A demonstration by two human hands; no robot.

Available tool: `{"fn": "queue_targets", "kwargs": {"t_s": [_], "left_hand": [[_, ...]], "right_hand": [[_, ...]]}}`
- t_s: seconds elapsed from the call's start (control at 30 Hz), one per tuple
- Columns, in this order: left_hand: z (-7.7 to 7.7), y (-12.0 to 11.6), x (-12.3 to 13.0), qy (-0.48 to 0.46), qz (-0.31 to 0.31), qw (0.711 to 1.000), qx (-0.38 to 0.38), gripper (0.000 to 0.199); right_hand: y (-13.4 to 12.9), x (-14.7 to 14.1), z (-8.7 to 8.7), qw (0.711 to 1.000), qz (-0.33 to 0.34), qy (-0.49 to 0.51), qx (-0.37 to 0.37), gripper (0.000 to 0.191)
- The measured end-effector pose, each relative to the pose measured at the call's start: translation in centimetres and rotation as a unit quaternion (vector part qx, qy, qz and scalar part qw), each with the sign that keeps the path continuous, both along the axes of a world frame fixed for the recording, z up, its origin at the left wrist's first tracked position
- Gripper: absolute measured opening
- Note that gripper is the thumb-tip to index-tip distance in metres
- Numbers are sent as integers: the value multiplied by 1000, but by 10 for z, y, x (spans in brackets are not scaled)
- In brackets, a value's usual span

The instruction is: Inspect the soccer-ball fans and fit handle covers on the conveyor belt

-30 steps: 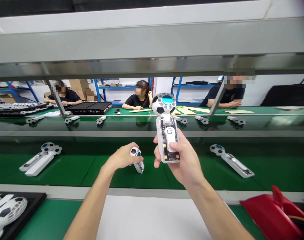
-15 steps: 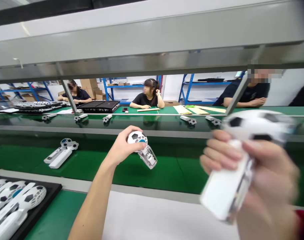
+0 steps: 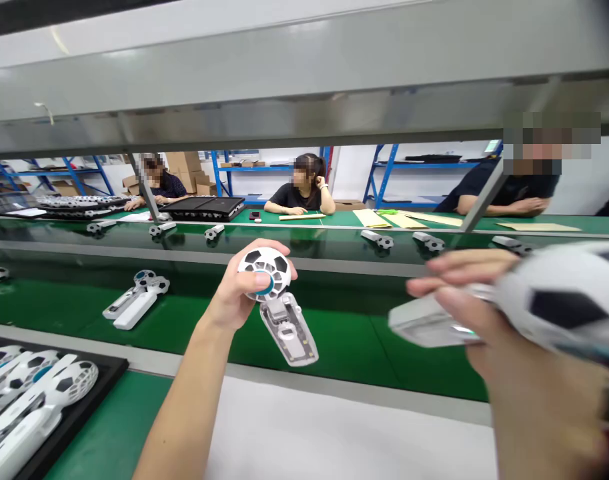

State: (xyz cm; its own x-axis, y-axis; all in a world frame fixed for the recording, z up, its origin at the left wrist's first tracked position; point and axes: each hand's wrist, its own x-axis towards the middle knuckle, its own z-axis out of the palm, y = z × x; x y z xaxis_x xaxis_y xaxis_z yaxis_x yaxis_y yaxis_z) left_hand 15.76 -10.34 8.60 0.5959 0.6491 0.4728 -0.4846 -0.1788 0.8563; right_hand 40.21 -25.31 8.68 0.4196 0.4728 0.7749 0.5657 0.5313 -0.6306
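My left hand (image 3: 234,287) grips a handheld fan (image 3: 288,330) by its round football-patterned head, thumb on the blue centre. Its handle points down and to the right, with the inner parts exposed. On the right, close to the camera, my right hand (image 3: 504,333) is closed around a second football-patterned fan (image 3: 559,300). That fan's white handle points left and its head is cut off by the frame edge; motion smears part of it. Both fans are in the air, the left one above the green belt (image 3: 349,353).
Several fans (image 3: 69,387) fill a black tray (image 3: 115,365) at lower left. Two fan pieces (image 3: 137,300) lie on the belt. White paper (image 3: 354,427) covers the near table. Co-workers (image 3: 301,190) sit across the line under a grey overhead beam (image 3: 284,73); smaller fans (image 3: 377,239) rest on the far belt.
My left hand has come slightly closer and turned its fan so the grille and open handle face me. My right hand has swung its fan to the right, tipping the handle toward level.
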Motion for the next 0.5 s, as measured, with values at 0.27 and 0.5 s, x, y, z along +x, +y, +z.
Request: {"fn": "queue_targets", "kwargs": {"t_s": [0.27, 0.5], "left_hand": [[3, -1, 0, 30, 36, 999, -13, 45], [4, -3, 5, 44, 73, 994, -64, 44]], "right_hand": [[71, 25, -39, 963, -152, -129, -180, 14], [103, 57, -85, 891, -94, -111, -429, 49]]}}
